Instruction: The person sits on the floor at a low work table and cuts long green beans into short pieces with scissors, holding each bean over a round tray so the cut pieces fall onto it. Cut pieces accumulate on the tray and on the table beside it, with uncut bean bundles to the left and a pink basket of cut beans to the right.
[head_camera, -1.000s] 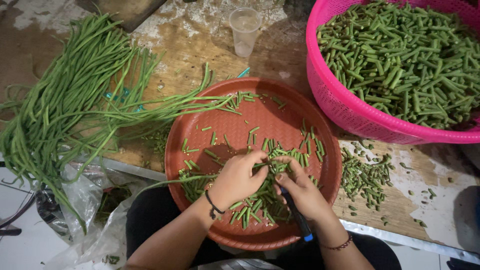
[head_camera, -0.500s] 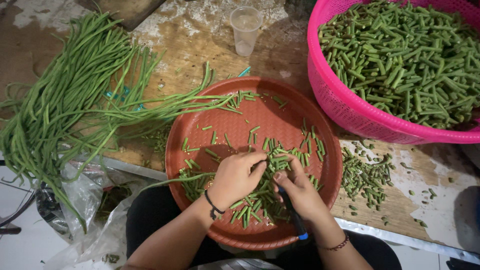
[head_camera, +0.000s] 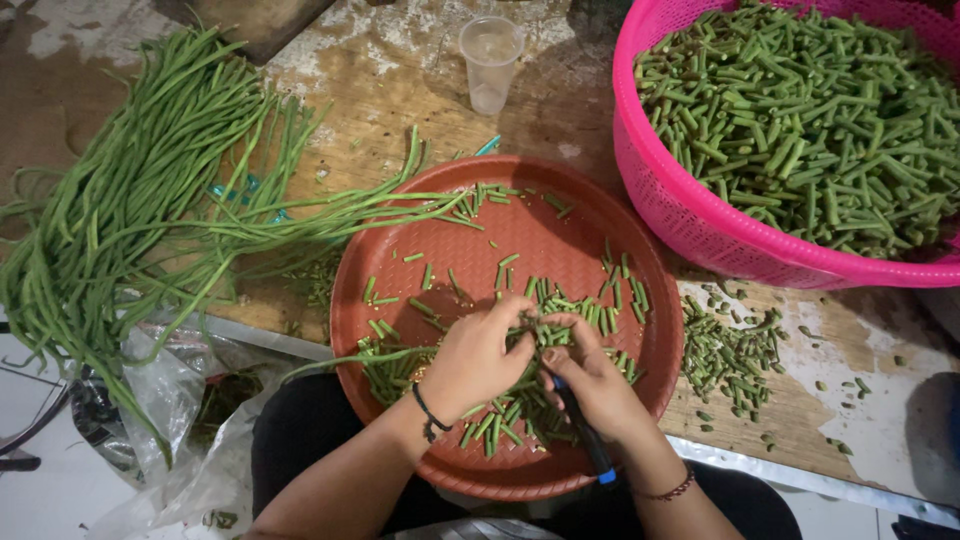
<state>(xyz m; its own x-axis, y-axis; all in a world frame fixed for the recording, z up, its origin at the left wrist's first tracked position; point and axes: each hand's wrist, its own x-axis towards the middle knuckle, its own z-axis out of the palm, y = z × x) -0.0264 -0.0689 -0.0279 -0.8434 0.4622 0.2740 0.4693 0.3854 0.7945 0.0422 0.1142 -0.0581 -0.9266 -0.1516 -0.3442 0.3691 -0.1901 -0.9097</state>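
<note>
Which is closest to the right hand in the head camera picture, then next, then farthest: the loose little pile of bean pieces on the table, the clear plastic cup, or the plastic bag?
From the right hand:
1. Loose pile of bean pieces, on the table just right of the tray.
2. Clear plastic cup, top centre.
3. Plastic bag, lower left, off the table edge.

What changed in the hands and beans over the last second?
Very little. The left hand and right hand stay pressed together over the cut beans on the red tray, shifting only slightly. The right hand keeps its grip on a dark, blue-tipped tool. The long beans, pink basket and cup stayed put.
</note>
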